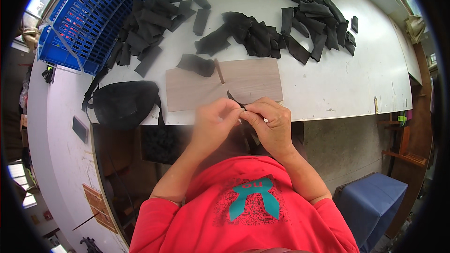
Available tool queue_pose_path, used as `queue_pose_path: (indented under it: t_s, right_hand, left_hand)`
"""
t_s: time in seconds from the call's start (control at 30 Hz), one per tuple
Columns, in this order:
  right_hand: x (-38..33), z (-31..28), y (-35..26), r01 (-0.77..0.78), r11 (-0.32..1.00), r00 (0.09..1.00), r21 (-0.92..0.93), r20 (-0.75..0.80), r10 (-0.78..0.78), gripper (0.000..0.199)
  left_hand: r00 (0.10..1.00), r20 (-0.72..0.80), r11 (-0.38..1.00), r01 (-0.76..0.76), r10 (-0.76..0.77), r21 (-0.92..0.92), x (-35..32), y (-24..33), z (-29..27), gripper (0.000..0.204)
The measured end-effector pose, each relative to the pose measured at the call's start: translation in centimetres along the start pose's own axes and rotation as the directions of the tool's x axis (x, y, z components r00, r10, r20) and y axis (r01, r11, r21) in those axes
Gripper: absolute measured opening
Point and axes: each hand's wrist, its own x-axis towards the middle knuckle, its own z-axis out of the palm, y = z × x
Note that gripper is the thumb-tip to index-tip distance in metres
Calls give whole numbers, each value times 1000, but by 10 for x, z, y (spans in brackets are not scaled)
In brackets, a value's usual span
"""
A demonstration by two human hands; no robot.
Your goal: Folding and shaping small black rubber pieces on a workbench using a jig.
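Note:
Close together at the table's front edge, my left hand [216, 119] and my right hand [269, 119] pinch a narrow piece of black fabric [233, 97] between thumbs and fingers. One dark end of it sticks up past the fingertips; the rest is hidden by my hands. Just beyond them lies a flat wooden board [255, 77]. A thin brown stick [219, 71] rests on the board, beside a loose black fabric piece [197, 64] that overlaps the board's far edge.
Heaps of black fabric pieces [150, 21] spread across the white table [347, 84], with another heap [318, 18] at far right. A blue plastic crate [79, 18] stands at far left. Nearer are a black bag [124, 103] and a dark flat rectangle [80, 129]. A blue-covered stool [372, 201] stands lower right.

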Motion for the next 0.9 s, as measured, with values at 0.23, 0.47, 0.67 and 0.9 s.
queue_pose_path:
  t_s: [0.23,0.47,0.67,0.9]
  right_hand:
    - [0,16,14,147,883,983,-445,-36,-182,13]
    - [2,7,23,-580,620,808,528,275,522,1]
    - [0,13,28,-665,198,709,720,525,472,12]
    - [0,16,41,-544,363,807,757,353,473,16]
  left_hand:
    - [874,-219,835,-299,434,461,-1,-18,12,9]
    - [997,65,938,63,-44,-341,5,-22,-3,23]
    - [911,-331,933,-133,248,335,1,-33,7,11]
    - [994,87,905,95,-65,-415,3,-23,-9,26]
